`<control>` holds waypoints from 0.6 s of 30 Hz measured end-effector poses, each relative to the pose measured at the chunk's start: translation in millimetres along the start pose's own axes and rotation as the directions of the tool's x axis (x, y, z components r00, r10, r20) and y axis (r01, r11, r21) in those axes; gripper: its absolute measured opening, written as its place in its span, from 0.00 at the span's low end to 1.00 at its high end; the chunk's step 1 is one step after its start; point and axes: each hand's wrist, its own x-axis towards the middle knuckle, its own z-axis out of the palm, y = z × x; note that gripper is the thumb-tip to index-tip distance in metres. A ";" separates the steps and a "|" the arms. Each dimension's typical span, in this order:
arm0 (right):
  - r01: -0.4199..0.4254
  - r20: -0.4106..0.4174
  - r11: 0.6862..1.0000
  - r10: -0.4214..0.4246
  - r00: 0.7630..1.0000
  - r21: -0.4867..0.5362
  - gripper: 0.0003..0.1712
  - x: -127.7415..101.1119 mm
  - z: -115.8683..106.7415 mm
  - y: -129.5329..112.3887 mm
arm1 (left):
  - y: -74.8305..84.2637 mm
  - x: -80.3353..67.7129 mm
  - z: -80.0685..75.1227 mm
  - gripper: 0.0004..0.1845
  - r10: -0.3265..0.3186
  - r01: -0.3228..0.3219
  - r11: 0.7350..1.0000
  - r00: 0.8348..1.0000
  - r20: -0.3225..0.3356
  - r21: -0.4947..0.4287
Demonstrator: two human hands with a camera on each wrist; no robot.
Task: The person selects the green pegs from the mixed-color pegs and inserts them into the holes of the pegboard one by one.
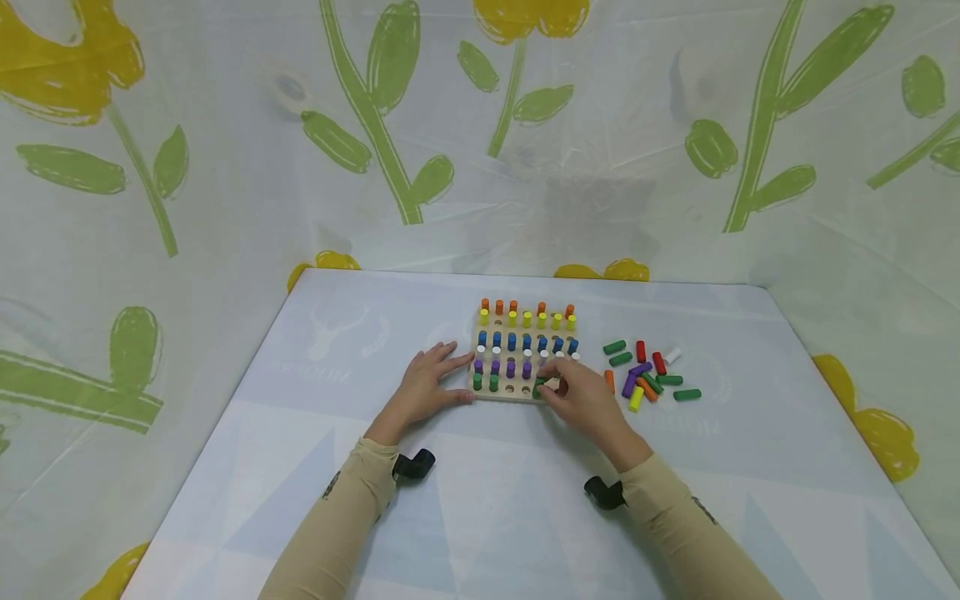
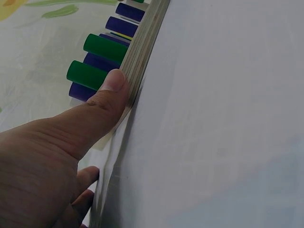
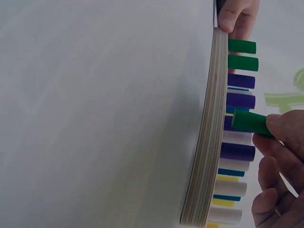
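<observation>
Left hand: the left hand (image 1: 422,387) lay with fingers straight, thumb (image 2: 107,97) pressed to the near edge of the square wooden pegboard (image 1: 510,392).
Right hand: the right hand (image 1: 581,400) pinched a green wooden cylinder peg (image 3: 251,122) at the board's near row.
Board: between both hands, filled with upright coloured pegs (image 1: 527,342).
Loose pegs: a scattered pile of coloured pegs (image 1: 647,372) lay just right of the right hand.

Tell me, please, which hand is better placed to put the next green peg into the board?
The right hand. Its fingers already pinch a green peg just above the front row of the peg board. The left hand only steadies the board's left edge.
</observation>
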 end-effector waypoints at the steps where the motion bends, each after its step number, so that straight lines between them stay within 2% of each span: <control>1: 0.002 0.001 1.000 -0.002 1.000 0.004 0.13 0.8 1.0 -0.7 | -0.2 0.1 0.2 0.43 0.001 -0.001 1.000 1.000 -0.001 0.001; 10: 0.036 0.019 0.999 -0.037 0.999 0.041 0.12 11.0 12.4 -12.6 | 0.0 0.9 0.6 0.42 -0.009 0.009 1.000 1.000 0.002 0.008; 18: 0.061 0.020 0.998 -0.061 0.998 0.019 0.11 18.2 21.7 -19.5 | -1.3 1.5 0.0 0.42 0.006 -0.006 1.000 1.000 -0.001 0.019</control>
